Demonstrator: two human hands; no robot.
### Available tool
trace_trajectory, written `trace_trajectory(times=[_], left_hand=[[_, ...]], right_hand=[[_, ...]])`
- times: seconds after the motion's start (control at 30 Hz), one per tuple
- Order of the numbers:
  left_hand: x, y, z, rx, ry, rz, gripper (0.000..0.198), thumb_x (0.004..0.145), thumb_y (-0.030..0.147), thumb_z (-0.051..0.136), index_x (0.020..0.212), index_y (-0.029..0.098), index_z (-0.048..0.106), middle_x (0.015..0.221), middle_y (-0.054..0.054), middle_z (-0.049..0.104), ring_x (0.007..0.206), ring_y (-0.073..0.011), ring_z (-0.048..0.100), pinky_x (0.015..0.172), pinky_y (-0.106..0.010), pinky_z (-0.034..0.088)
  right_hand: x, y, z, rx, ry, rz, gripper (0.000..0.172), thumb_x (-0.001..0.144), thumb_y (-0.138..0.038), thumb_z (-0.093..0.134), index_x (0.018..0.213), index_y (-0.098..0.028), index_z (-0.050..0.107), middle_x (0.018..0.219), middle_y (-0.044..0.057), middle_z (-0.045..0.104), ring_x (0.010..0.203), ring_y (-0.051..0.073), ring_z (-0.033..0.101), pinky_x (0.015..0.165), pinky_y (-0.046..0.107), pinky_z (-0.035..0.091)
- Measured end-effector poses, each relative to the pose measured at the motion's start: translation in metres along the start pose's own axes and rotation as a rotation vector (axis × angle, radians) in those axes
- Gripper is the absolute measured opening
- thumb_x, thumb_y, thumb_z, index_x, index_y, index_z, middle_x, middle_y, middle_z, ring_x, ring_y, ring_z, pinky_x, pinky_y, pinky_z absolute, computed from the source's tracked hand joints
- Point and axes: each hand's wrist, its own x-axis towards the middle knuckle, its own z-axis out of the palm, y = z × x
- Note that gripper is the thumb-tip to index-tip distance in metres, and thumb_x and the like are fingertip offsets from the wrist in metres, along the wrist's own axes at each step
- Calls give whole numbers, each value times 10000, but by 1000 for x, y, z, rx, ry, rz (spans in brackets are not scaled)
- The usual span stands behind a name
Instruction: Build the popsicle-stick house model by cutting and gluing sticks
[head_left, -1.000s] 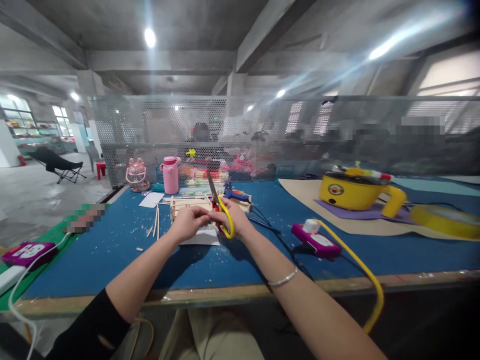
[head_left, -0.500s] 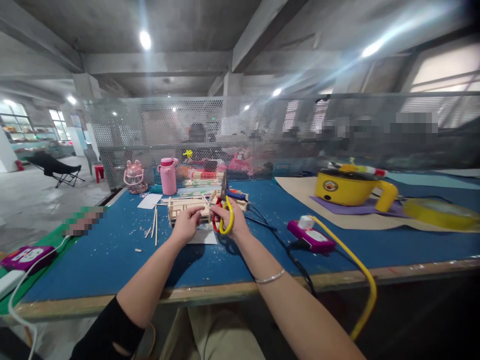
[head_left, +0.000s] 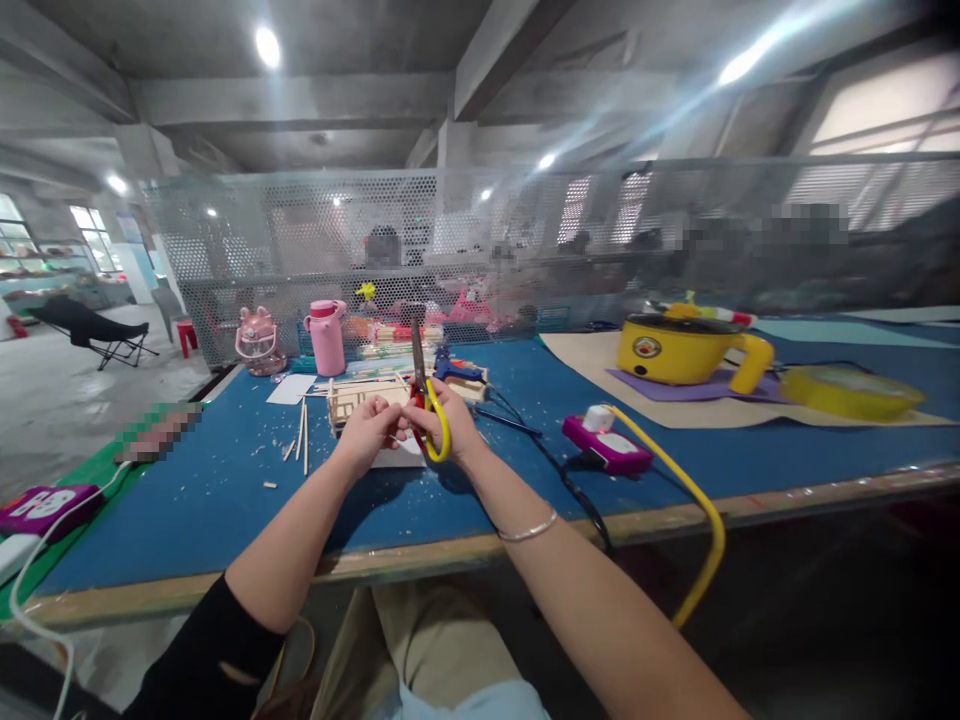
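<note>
My right hand (head_left: pixel 450 425) grips yellow-and-red scissors (head_left: pixel 427 400), blades pointing up and away. Close beside it, my left hand (head_left: pixel 367 430) pinches something small near the blades; the piece is too small to make out. Both hands hover over a white sheet (head_left: pixel 397 458) on the blue table (head_left: pixel 225 490). Just behind them stands a small frame built of wooden sticks (head_left: pixel 352 395). Loose wooden sticks (head_left: pixel 302 430) lie to its left, and wood chips are scattered about.
A pink bottle (head_left: pixel 328 337) and a pink kettle-like cup (head_left: pixel 257 345) stand at the back left. A blue glue gun (head_left: pixel 454 368) lies behind the scissors. A purple power strip (head_left: pixel 607 450) with a yellow cable, and a yellow cooking pot (head_left: pixel 686 350), sit to the right. A mesh screen (head_left: pixel 525 250) closes the back.
The view has shifted slightly down and left. The scissors have swung from tilted left to more upright. Both hands stay together over the white sheet.
</note>
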Motion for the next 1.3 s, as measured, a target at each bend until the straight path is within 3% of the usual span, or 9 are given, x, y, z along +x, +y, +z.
trace_trajectory(times=[0.2, 0.33, 0.5, 0.7, 0.93, 1.3], left_hand=[[3, 1, -2, -48, -49, 178, 435, 587, 329, 655, 645, 204, 242, 495, 61, 555, 387, -60, 477, 398, -159, 332], [1, 6, -6, -109, -30, 264, 422, 598, 309, 663, 649, 197, 259, 598, 43, 589, 469, -55, 517, 488, -178, 401], [-3, 14, -9, -160, 3, 322, 395, 597, 264, 667, 654, 192, 283, 658, 45, 585, 532, -41, 519, 555, -169, 423], [-4, 16, -10, -209, -15, 336, 356, 605, 234, 659, 655, 194, 308, 580, 68, 515, 537, -44, 516, 506, -140, 396], [-6, 17, -9, -62, 63, 409, 398, 621, 320, 657, 632, 193, 280, 598, 52, 534, 535, -59, 525, 538, -183, 428], [-8, 12, -9, 261, 212, 671, 340, 719, 343, 565, 597, 188, 289, 634, 29, 481, 596, -76, 502, 593, -220, 494]], right_hand=[[-6, -2, 10, 48, 10, -27, 464, 613, -278, 619, 1026, -228, 413, 693, -60, 438, 513, 60, 447, 458, 185, 343], [-13, -4, 9, -81, 35, -35, 381, 657, -302, 586, 984, -243, 400, 730, -51, 396, 546, 63, 395, 491, 188, 341], [-22, -6, 6, -347, -120, -135, 407, 637, -356, 644, 965, -209, 454, 726, -35, 428, 632, 93, 399, 599, 215, 360], [-25, -8, 12, -319, -256, -144, 496, 639, -481, 626, 1026, -197, 503, 770, -7, 478, 700, 128, 433, 668, 248, 375], [-27, -6, 11, -223, -295, -133, 629, 661, -630, 508, 1111, -191, 481, 714, -1, 447, 612, 112, 389, 572, 225, 362], [-29, -7, 13, -279, -269, -148, 607, 690, -623, 485, 1105, -180, 488, 725, -4, 418, 598, 96, 352, 531, 210, 344]])
